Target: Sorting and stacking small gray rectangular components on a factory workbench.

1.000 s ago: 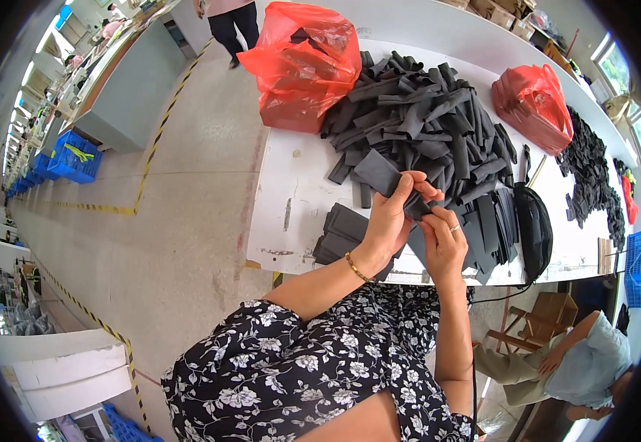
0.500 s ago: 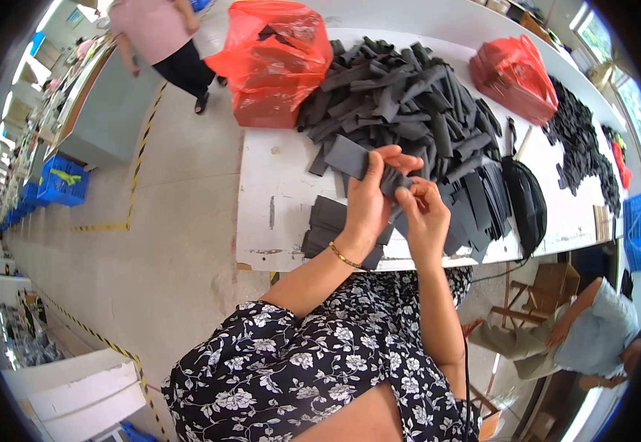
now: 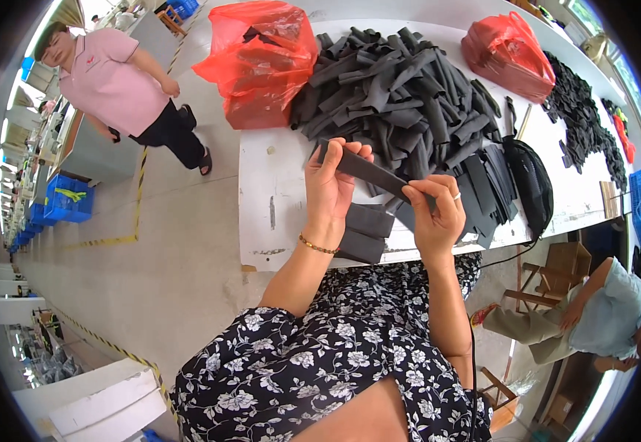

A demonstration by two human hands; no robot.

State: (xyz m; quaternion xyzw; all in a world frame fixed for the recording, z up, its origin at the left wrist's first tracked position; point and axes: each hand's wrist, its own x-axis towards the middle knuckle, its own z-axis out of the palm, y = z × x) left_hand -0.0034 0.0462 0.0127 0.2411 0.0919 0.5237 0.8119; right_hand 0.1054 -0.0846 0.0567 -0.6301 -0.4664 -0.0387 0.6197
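Note:
A dark grey fabric strip (image 3: 373, 174) is stretched between my two hands above the near part of the white table (image 3: 261, 221). Its left end sits between the thumb and fingers of my left hand (image 3: 329, 188). My right hand (image 3: 438, 215) pinches the other end. Just beyond lies a large heap of curled dark grey pieces (image 3: 401, 96). Flat dark grey pieces (image 3: 364, 239) lie beneath my hands near the table edge. To the right of my right hand, more flat pieces (image 3: 486, 188) are fanned out in a row.
A red plastic bag (image 3: 261, 74) stands at the table's far left, another red bag (image 3: 508, 59) at the far right. A black mesh pouch (image 3: 528, 191) lies on the right. Someone in a pink shirt (image 3: 107, 70) is in the left aisle; another person (image 3: 607, 309) sits at right.
My hands have moved apart, and the strip, bunched before, is now drawn out between them. The person in pink has come more fully into view on the left.

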